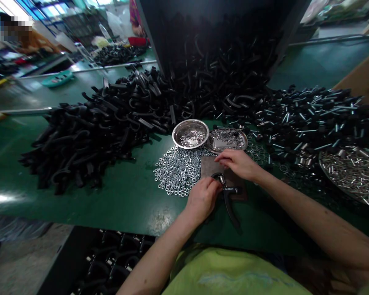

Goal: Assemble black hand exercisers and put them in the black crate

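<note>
A black curved plastic part (230, 209) with a metal spring (222, 180) on it lies over a brown plate (208, 166). My left hand (203, 196) is closed around this part's left side, its fingertips just below the spring. Above the plate is my right hand (235, 162), fingers bent and thumb side toward the metal dishes; whatever sits between its fingertips is too small to make out. Silver nuts (175, 174) are spread left of the plate. Behind it are a round metal bowl (174, 141) with small rings and an oval metal tray (245, 146) with small parts.
Black plastic parts (89, 139) are heaped at left and back, under a dark bin (178, 37). Black knobs with bolts (320, 119) and a dish of pins (353, 176) stand at right. A crate of assembled parts (110, 262) is below the table. Two people are beyond.
</note>
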A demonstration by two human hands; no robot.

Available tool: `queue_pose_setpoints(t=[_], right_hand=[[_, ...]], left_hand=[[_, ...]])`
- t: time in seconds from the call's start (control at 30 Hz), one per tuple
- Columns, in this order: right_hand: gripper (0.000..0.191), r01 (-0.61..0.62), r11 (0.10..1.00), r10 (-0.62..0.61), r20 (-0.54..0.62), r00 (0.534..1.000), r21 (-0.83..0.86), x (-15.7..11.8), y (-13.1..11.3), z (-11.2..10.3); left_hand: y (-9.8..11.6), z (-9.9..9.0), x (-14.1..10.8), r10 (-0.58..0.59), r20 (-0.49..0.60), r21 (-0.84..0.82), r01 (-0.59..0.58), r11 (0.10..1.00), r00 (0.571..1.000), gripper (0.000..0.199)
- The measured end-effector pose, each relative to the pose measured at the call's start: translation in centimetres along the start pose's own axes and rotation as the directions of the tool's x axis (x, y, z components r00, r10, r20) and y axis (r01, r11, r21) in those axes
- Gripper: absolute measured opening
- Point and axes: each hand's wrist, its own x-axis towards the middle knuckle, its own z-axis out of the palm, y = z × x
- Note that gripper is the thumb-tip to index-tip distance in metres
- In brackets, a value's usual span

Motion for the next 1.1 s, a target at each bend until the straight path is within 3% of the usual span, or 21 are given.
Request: queue_pose_setpoints(t=[0.13, 0.27, 0.37, 0.47, 0.57, 0.73, 0.8, 0.87, 1.0, 1.1], right_hand=[[0.016, -0.014, 0.997, 0.017, 0.028, 0.999, -0.079, -2.9, 1.1, 1.1], [0.017, 0.012, 0.986, 0.002, 0.084, 0.996, -0.167, -2.6, 1.3, 1.6], [0.021, 0.045, 0.938, 0.011, 0.16, 0.987, -0.345, -2.1, -0.1, 1.5], [0.026, 0.144, 0.82, 0.004, 0.257, 0.966, -0.554, -1.8, -2.2, 1.8], [0.022, 0.214, 0.773, -0.042, 0.288, 0.957, -0.598, -1.6, -3.1, 2.5], [0.024, 0.037, 0.865, 0.06, 0.178, 0.982, -0.501, -2.4, -0.8, 1.5], [0.027, -0.057, 0.891, 0.085, 0.041, 0.996, -0.45, -4.7, 0.8, 0.2], [0.026, -0.203, 0.877, 0.162, -0.13, 0.978, -0.436, -8.7, 2.7, -1.1], [0.041, -0.468, 0.693, 0.335, -0.33, 0.882, -0.548, -18.6, 6.7, -1.5], [0.04, -0.605, 0.618, 0.434, -0.423, 0.795, -0.502, -23.1, 8.0, -0.1]], left_hand=[[0.2, 0.1, -0.5, 0.101, 0.024, 0.169, -0.104, 0.98, 0.995, 0.019], [0.1, 0.5, -1.0, 0.096, 0.015, 0.205, -0.097, 0.974, 0.995, 0.02], [0.3, 0.6, -1.2, 0.088, 0.006, 0.219, -0.087, 0.972, 0.996, 0.02], [0.8, 0.3, -1.5, 0.053, 0.019, 0.249, -0.056, 0.967, 0.998, 0.022], [1.4, -0.3, -2.0, -0.003, 0.041, 0.28, -0.008, 0.96, 0.999, 0.027], [2.4, -1.1, -2.9, -0.147, 0.176, 0.328, 0.083, 0.941, 0.973, 0.047], [2.6, -1.1, -3.1, -0.182, 0.22, 0.322, 0.105, 0.941, 0.958, 0.052], [2.6, -1.0, -3.1, -0.192, 0.243, 0.307, 0.112, 0.945, 0.951, 0.053], [2.5, -0.6, -3.0, -0.179, 0.272, 0.262, 0.107, 0.959, 0.945, 0.054], [2.3, -0.6, -2.8, -0.183, 0.298, 0.264, 0.103, 0.959, 0.937, 0.054]])
